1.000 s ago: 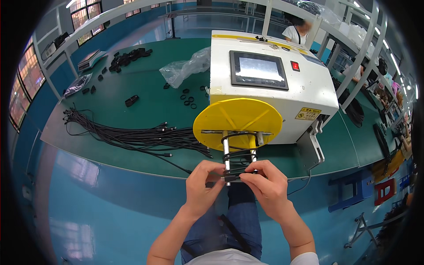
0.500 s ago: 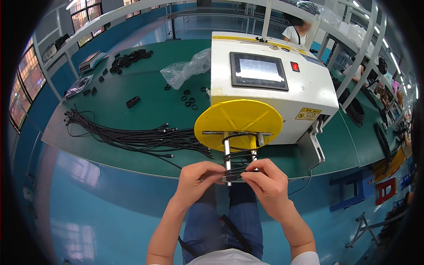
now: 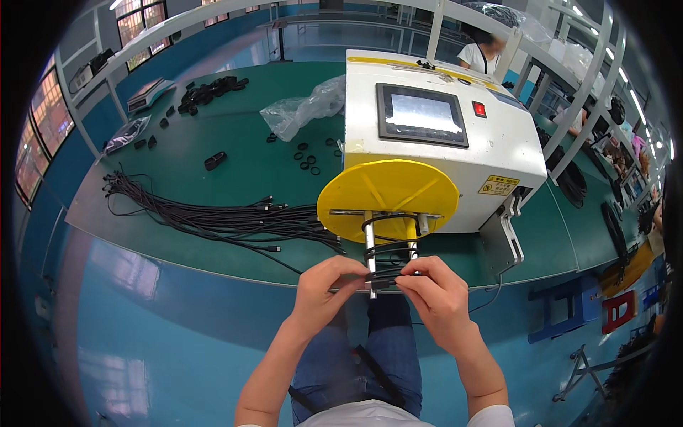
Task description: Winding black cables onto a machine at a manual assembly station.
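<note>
Two hands, one cable (image 3: 391,245) — wound in several loops round two silver posts (image 3: 369,245) in front of one yellow disc (image 3: 388,192) on one white machine (image 3: 509,160). The right hand's (image 3: 441,295) fingers are pinched on the cable at the post ends; the left hand's (image 3: 324,288) reach its other side, but whether they grip is unclear. Five rings (image 3: 315,171) cluster on the bench (image 3: 192,149); the tangled cable bundle (image 3: 235,222) defies counting. Fingertips partly hide the lowest loops. Both forearms rise from below — wrists bent inward, hands facing.
</note>
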`<control>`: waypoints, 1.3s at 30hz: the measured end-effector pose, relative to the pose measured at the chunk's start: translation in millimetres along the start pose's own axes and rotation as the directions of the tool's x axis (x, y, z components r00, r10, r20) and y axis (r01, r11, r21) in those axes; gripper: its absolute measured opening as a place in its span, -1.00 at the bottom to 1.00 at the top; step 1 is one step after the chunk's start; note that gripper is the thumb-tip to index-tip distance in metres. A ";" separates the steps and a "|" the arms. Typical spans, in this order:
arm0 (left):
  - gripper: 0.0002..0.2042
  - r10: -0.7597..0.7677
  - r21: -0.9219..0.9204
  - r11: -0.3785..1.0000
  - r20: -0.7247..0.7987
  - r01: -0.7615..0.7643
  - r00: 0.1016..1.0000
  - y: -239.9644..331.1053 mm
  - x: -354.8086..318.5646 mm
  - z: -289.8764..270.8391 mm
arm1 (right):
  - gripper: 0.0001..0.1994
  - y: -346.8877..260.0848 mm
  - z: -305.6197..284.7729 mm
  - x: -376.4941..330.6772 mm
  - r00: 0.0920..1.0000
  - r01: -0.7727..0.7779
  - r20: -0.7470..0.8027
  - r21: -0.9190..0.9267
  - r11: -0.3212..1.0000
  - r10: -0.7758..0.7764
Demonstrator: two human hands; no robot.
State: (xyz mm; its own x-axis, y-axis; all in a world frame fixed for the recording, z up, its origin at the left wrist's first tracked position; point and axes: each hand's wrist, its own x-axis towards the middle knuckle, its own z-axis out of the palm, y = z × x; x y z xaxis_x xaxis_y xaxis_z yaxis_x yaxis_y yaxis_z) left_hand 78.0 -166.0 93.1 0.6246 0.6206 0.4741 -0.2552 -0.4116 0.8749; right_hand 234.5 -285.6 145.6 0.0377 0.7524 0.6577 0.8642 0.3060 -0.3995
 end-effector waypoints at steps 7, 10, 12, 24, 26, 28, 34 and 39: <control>-0.78 -0.040 -0.054 0.998 -0.004 0.039 0.999 -5.3 -5.7 1.9 | -0.84 1.2 -1.4 1.3 0.997 0.052 0.056 -0.052 0.997 -0.049; -0.77 -0.038 -0.007 0.999 -0.008 0.038 0.999 0.6 -4.6 3.0 | -0.82 2.1 0.1 -0.8 0.996 0.088 0.040 -0.092 0.992 -0.085; -0.75 -0.056 0.036 0.998 -0.028 0.057 0.998 5.1 -3.2 5.2 | -0.82 4.1 0.9 -0.5 0.995 0.099 0.032 -0.098 0.990 -0.096; -0.78 -0.398 -0.298 0.876 -0.007 0.378 0.917 18.4 -6.7 5.3 | -0.80 5.9 -7.5 3.3 0.968 0.231 0.141 -0.182 0.956 -0.207; -0.78 -0.437 -0.395 0.827 -0.006 0.400 0.899 17.4 -5.8 8.6 | -0.80 7.1 -6.9 2.6 0.964 0.250 0.141 -0.207 0.946 -0.224; -0.78 -0.509 -0.577 0.703 -0.001 0.415 0.861 16.7 -4.2 12.8 | -0.81 3.6 -9.3 4.9 0.964 0.247 0.158 -0.216 0.945 -0.216; -0.73 -0.473 -0.509 0.736 0.086 0.447 0.877 21.5 -0.1 14.6 | -0.82 8.5 -9.9 6.9 0.984 0.134 0.122 -0.026 0.991 -0.129; -0.56 -0.388 0.064 0.918 -0.063 0.392 0.919 48.3 -1.1 15.4 | -0.82 13.7 -9.3 5.2 0.997 0.029 0.068 0.028 0.999 -0.031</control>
State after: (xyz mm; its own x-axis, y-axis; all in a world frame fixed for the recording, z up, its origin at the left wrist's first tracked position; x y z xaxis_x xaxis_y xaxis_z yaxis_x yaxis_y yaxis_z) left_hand 76.3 -196.9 133.4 0.6265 0.7727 0.1024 0.0576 -0.1769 0.9825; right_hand 251.2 -282.8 149.5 -0.0236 0.7803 0.6249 0.8505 0.3442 -0.3977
